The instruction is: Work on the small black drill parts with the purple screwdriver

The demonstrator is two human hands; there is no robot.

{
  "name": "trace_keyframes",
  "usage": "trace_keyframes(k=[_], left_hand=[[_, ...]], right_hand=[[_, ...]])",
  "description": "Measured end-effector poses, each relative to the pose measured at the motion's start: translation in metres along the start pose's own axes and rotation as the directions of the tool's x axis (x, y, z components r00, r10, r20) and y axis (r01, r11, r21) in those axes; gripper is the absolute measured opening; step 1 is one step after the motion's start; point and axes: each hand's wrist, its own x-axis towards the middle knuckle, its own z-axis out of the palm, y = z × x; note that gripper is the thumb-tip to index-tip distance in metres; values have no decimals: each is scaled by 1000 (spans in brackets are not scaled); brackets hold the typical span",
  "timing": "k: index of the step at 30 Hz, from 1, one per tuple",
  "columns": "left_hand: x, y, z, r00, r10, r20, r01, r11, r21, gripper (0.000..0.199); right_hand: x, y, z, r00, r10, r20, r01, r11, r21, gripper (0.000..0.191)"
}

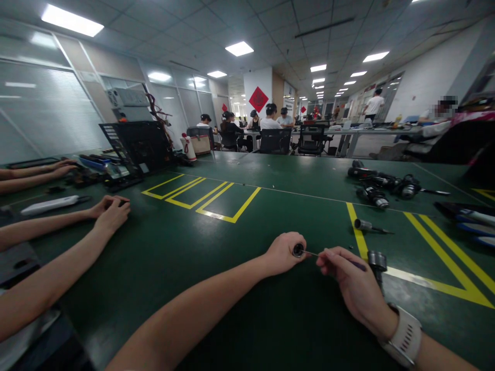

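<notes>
My left hand (285,253) is closed around a dark cylindrical part (297,250), its round open end facing right. Between the fingers of my right hand (352,281) is a slim screwdriver (311,253) with a dark handle, its thin shaft reaching to the opening of that part. How deep the tip sits I cannot tell. Just beyond my right hand stands a black and grey cylindrical piece (377,262), partly hidden by the hand. Farther off lies a small metal piece with a thin pointed end (364,225).
Several black tool-like assemblies (381,185) lie at the back right of the green table (185,257), which bears yellow tape (235,219). Blue-edged tools (479,226) lie at the right edge. Co-workers' hands (112,212) work at left, near a black frame (139,147).
</notes>
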Motion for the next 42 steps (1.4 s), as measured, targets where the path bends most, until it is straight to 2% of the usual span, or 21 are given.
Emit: trace_keyframes(k=[4, 7, 10, 12, 15, 23, 26, 29, 33, 35, 42], left_hand=[[2, 0, 0, 1000, -15, 10, 16, 999, -40, 14], [3, -1, 2, 999, -42, -5, 42, 999, 2, 13], [2, -2, 3, 998, -54, -30, 57, 995, 83, 13], [2, -3, 4, 998, -46, -36, 50, 991, 127, 12], [1, -3, 4, 999, -28, -39, 32, 992, 125, 10], [1, -2, 2, 999, 20, -34, -22, 999, -36, 15], [2, -2, 2, 1000, 1, -28, -1, 1000, -18, 16], [1, -1, 3, 1000, -16, -22, 17, 998, 62, 13], [0, 0, 4, 999, 12, -33, -7, 988, 153, 9], [-1, 0, 3, 999, 35, -31, -30, 989, 148, 8], [1, -1, 1, 1000, 17, -11, -17, 1000, -1, 13]], right_hand=[[0, 0, 0, 1000, 16, -1, -16, 998, 56, 20], [-3, 3, -1, 999, -49, -24, 48, 998, -50, 20], [-5, 7, -2, 996, -92, 4, 91, 975, -201, 21], [-5, 8, -3, 995, -101, 27, 104, 964, -244, 22], [-4, 6, -3, 996, -88, 30, 93, 976, -196, 22], [1, -1, -1, 998, 60, 26, -62, 993, 104, 19], [1, 0, -1, 999, 44, 7, -44, 993, 105, 19], [-1, 4, -2, 1000, -16, -21, 16, 1000, -18, 20], [-4, 9, -4, 998, -66, 23, 69, 983, -167, 20], [-4, 9, -5, 998, -55, 38, 60, 988, -141, 20], [0, -2, -1, 997, 77, 29, -80, 990, 115, 19]])
